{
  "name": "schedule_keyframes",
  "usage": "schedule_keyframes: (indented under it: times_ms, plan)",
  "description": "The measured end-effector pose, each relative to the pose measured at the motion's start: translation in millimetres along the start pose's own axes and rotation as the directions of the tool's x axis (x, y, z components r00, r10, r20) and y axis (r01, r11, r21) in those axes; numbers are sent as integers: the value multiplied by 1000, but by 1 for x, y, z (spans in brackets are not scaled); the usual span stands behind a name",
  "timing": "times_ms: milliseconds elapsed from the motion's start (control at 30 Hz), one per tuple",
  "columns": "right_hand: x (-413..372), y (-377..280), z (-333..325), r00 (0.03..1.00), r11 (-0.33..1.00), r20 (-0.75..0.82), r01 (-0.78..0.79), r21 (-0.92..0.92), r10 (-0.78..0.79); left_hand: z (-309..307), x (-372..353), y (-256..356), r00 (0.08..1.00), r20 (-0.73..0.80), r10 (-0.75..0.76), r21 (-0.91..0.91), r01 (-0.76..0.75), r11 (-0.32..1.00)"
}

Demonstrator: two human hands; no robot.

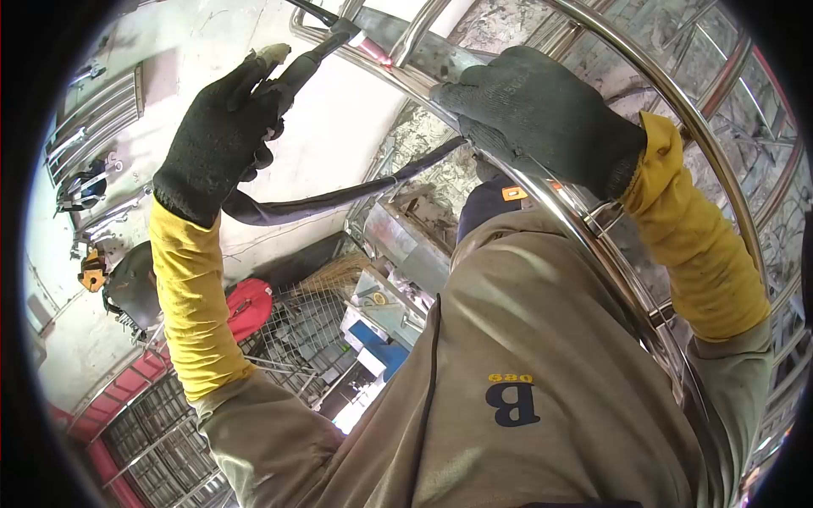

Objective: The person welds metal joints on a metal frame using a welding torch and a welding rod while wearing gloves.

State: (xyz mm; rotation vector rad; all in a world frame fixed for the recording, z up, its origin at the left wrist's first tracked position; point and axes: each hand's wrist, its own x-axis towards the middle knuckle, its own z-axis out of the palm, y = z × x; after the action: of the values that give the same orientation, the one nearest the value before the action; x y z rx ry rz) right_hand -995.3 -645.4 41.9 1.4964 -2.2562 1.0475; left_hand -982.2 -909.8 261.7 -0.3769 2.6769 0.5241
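My left hand (224, 131), in a black glove, is closed around a TIG welding torch (315, 61). The torch's pink nozzle (373, 49) points at a shiny metal tube frame (413, 83), close to a joint; whether it touches cannot be made out. From below my left hand, a dark cable (339, 203) curves across towards the frame. My right hand (550, 118), also black-gloved, is closed on the frame, beside a flat metal plate (445, 57). Its fingertips are partly hidden behind the tubing. Yellow sleeves (196, 296) cover both forearms.
Curved metal tubes (677, 102) arch around my right arm. Spanners and other tools (102, 182) lie or hang at the left, near a dark welding helmet (134, 284). A red object (248, 306), a straw broom (326, 275) and a wire grid (309, 326) are below.
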Motion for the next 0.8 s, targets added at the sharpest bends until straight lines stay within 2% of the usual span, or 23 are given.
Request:
schedule_keyframes:
  times_ms: [100, 133, 167, 200, 233, 267, 300, 333, 367, 433, 667, 733, 800]
  plan:
    - [-6, -1, 0, 999, 998, -14, 42, -52, -43, -3, 0, 2, 999, 22, -43, -11, 44, 999]
    - [-9, 2, 13, 979, 996, -184, 84, -23, -87, -5, 2, 0, 997, 42, -63, -26, 64, 998]
    - [-13, 10, 29, 929, 992, -350, 130, 0, -122, -6, 3, -15, 994, 8, 107, 30, -107, 994]
    - [-11, 19, 28, 981, 756, -185, 82, 649, 52, -9, 7, -21, 994, 29, 103, 53, -104, 993]
    - [-17, 19, 26, 981, 756, -185, 82, 649, 52, -11, 11, -23, 994, 49, 98, 75, -101, 992]
    - [-15, 12, 13, 949, 927, -308, 174, 333, -68, -10, 11, -23, 994, 49, 98, 76, -101, 992]
    - [-14, 7, 6, 900, 974, -377, 225, -32, -220, -8, 11, -22, 997, 42, 63, -85, -59, 995]
    - [-8, 5, 7, 937, 985, -304, 158, -73, -172, -7, 11, -21, 999, 42, 27, -243, -16, 970]
    - [-5, 4, 9, 966, 989, -231, 92, -118, -118, -5, 10, -19, 999, 42, 28, -242, -17, 970]
    - [-2, 5, 7, 970, 992, -214, 97, -83, -113, -4, 8, -16, 1000, 9, 29, -99, -28, 995]
    - [-1, 2, 0, 976, 992, -189, 99, -79, -112, 0, 6, -8, 999, 8, -40, -182, 41, 982]
    - [0, 1, 0, 978, 995, -188, 84, -57, -94, 0, 5, -8, 1000, -4, 2, -91, -2, 996]
    - [1, 4, 3, 990, 995, -114, 70, -76, -79, 0, 2, -6, 1000, 3, 12, -54, -12, 998]
